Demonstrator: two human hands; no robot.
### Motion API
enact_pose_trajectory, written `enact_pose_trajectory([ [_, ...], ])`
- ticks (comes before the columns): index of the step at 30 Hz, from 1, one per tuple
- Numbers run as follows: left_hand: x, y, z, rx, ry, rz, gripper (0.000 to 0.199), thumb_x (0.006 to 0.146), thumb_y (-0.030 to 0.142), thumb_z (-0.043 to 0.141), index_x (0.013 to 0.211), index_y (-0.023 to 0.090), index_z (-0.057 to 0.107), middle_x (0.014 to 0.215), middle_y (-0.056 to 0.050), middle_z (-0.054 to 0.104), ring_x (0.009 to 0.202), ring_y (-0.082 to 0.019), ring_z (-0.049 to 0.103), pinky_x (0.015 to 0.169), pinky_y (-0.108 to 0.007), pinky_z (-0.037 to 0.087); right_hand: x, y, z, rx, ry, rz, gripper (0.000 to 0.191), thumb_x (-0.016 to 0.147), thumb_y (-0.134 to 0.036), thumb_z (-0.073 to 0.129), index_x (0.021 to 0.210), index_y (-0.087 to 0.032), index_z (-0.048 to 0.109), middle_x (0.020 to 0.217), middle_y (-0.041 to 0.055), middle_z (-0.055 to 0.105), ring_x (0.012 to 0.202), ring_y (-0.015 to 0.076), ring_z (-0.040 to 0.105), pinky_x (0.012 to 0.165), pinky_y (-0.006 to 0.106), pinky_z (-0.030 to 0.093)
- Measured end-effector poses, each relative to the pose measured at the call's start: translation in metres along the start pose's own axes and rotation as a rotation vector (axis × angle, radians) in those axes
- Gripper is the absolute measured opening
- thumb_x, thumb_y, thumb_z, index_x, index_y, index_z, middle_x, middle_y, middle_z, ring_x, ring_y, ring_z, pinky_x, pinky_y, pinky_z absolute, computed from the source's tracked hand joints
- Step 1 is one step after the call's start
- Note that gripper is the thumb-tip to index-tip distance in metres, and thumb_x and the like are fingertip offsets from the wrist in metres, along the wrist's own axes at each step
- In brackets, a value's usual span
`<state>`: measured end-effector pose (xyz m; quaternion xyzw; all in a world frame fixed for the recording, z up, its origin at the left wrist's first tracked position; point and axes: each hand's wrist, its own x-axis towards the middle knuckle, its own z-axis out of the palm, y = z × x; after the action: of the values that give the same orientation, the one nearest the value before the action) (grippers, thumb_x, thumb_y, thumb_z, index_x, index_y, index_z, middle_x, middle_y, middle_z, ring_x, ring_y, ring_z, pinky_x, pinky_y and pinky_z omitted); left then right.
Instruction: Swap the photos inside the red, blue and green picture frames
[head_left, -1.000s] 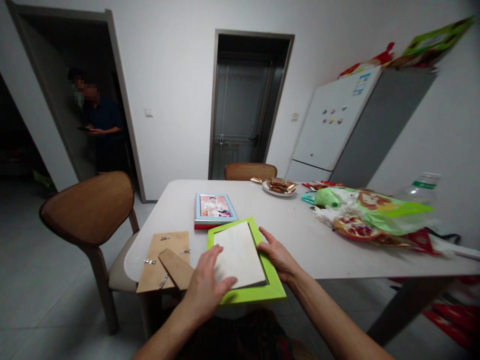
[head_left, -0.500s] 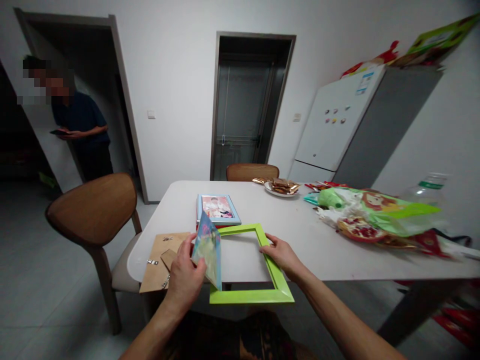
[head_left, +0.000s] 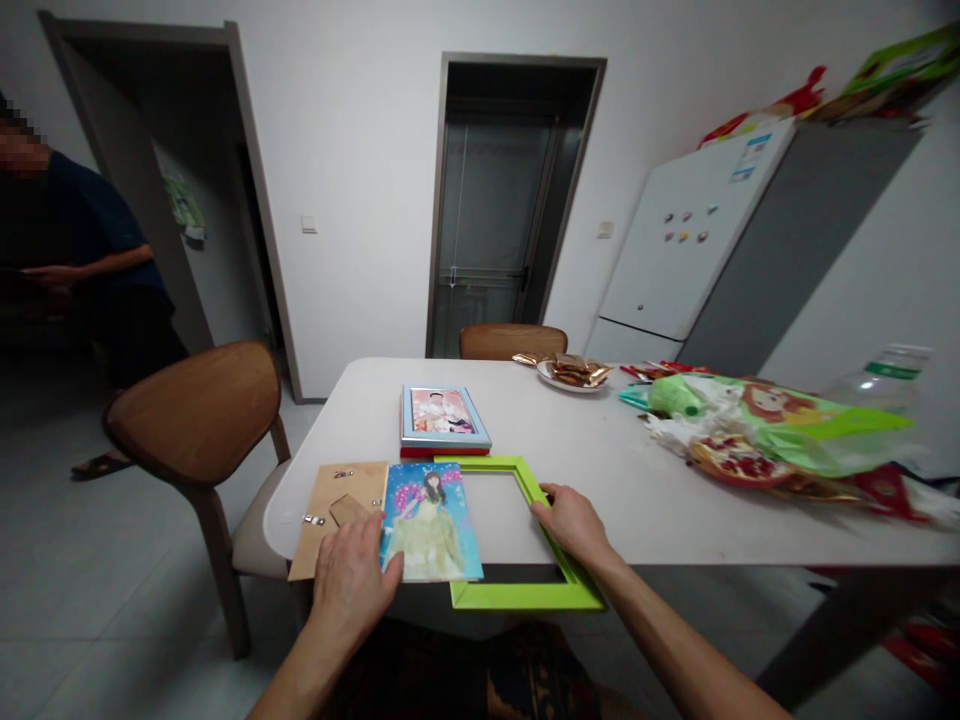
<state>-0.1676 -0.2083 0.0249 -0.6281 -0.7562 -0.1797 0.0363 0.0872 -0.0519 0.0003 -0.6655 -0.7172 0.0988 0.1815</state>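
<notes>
A green picture frame (head_left: 525, 596) lies at the table's front edge, its opening bare and its near side jutting past the edge. My right hand (head_left: 574, 525) is closed on the frame's right side. Under my left hand (head_left: 351, 565) is the left edge of a picture (head_left: 431, 525) of a girl in a pale dress on blue; my thumb rests on it, and the other fingertips are partly hidden. The picture lies face up, covering the frame's left side. Left of it, partly beneath my left hand, sits a brown backing board (head_left: 322, 500) with metal clips and a stand piece.
Behind the frame, a blue picture frame (head_left: 442, 440) rests on something red. Farther back are a plate (head_left: 551, 378) of wrapped snacks and, to the right, green packaging (head_left: 810, 425) and a plastic bottle (head_left: 885, 380). A chair (head_left: 199, 415) stands left; a person (head_left: 105, 240) is beyond it.
The picture has turned from steeply tilted to flat, face up, with my left hand at its edge. My right hand still holds the green frame. The person has moved left.
</notes>
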Motion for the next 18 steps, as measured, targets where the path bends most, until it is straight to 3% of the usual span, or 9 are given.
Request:
enact_pose_trajectory([
  [3,-0.001,0.001,-0.002,0.023,0.019,0.026,0.04,0.072,0.032,0.046,0.109,0.014,0.049,0.097,-0.011,0.057,0.095,-0.026,0.048,0.084,-0.04,0.033,-0.002,-0.002,0.0,-0.025,-0.001,-0.007,0.046,0.068,-0.027,0.043,0.109,-0.01,0.055,0.095,0.0138,0.061,0.084,0.0224,0.057,0.07,0.028,0.039],
  [6,-0.005,0.009,0.0,-0.023,0.015,0.124,0.046,0.07,0.031,0.048,0.113,0.015,0.046,0.112,-0.012,0.051,0.105,-0.026,0.043,0.09,-0.04,0.031,-0.006,-0.005,-0.001,-0.052,0.068,-0.073,0.046,0.069,-0.026,0.042,0.111,-0.009,0.053,0.099,0.0146,0.058,0.088,0.0225,0.055,0.075,0.029,0.038],
  [9,-0.008,0.023,0.008,-0.063,-0.083,0.261,0.054,0.066,0.024,0.05,0.119,0.015,0.042,0.128,-0.011,0.038,0.118,-0.026,0.033,0.098,-0.041,0.024,-0.01,-0.01,-0.001,-0.058,0.124,-0.163,0.045,0.07,-0.026,0.043,0.109,-0.008,0.054,0.1,0.0141,0.057,0.092,0.023,0.052,0.081,0.03,0.036],
  [12,-0.008,0.036,0.02,-0.044,-0.155,0.312,0.059,0.063,0.013,0.048,0.121,0.014,0.04,0.132,-0.012,0.034,0.122,-0.027,0.028,0.099,-0.043,0.023,-0.013,-0.014,0.0,-0.029,0.099,-0.188,0.043,0.07,-0.024,0.042,0.107,-0.004,0.055,0.1,0.0153,0.058,0.093,0.0223,0.052,0.084,0.029,0.035],
  [15,-0.005,0.039,0.032,-0.01,-0.117,0.312,0.052,0.068,0.006,0.04,0.119,0.014,0.043,0.129,-0.012,0.038,0.12,-0.026,0.031,0.098,-0.043,0.027,-0.013,-0.018,0.002,0.009,0.082,-0.176,0.042,0.07,-0.022,0.041,0.106,-0.003,0.055,0.101,0.0154,0.058,0.094,0.0219,0.052,0.086,0.029,0.035],
  [18,0.0,0.029,0.038,-0.008,-0.005,0.32,0.047,0.071,0.003,0.033,0.115,0.012,0.048,0.124,-0.013,0.045,0.116,-0.024,0.039,0.094,-0.041,0.033,-0.014,-0.023,0.004,0.081,0.087,-0.218,0.041,0.069,-0.019,0.042,0.105,-0.005,0.056,0.102,0.0139,0.058,0.094,0.0205,0.053,0.087,0.028,0.035],
])
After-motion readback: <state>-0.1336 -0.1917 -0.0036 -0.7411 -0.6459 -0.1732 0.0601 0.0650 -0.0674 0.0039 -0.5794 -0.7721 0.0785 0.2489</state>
